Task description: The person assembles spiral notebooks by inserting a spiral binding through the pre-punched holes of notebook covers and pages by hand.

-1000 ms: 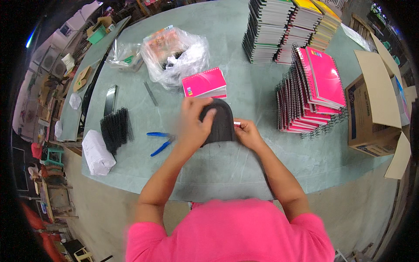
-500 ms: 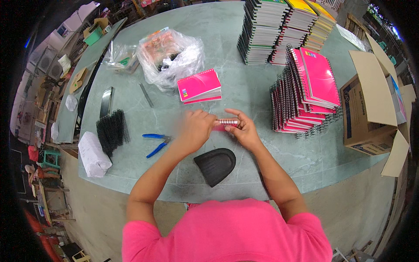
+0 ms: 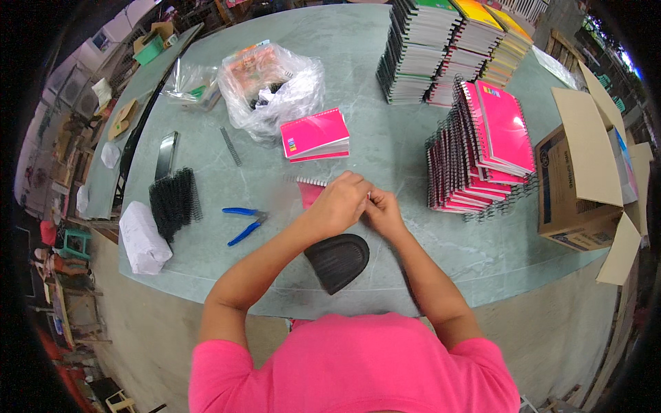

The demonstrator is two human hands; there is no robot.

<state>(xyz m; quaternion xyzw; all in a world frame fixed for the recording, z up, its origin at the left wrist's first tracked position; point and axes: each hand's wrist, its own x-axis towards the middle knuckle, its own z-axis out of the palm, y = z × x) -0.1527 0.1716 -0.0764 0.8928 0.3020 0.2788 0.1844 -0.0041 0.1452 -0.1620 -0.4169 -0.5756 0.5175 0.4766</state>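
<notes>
A small pink notebook [image 3: 310, 195] with a wire coil along its upper edge is held over the table's near middle. My left hand [image 3: 342, 201] is closed over it, hiding much of the cover. Against the left fingers, my right hand [image 3: 384, 210] pinches the notebook's right end, where the coil is mostly covered. Just below the hands lies a black, rounded pad [image 3: 338, 263]. Blue-handled pliers [image 3: 245, 224] rest spread apart to the left. Beyond the hands sits a short stack of pink notebooks [image 3: 315, 135] with punched edges.
Coil-bound pink notebooks [image 3: 499, 131] are piled at right, beside an open cardboard box [image 3: 575, 186]. Taller notebook stacks [image 3: 420, 55] stand behind. At left are black coils [image 3: 173, 203], a white wrapped bundle [image 3: 144, 237], a loose coil [image 3: 231, 146] and a plastic bag [image 3: 272, 93].
My left hand has shifted right, close against the right hand. The notebook's left part and coil now show to the left of my hands. The right hand's fingers have drawn together.
</notes>
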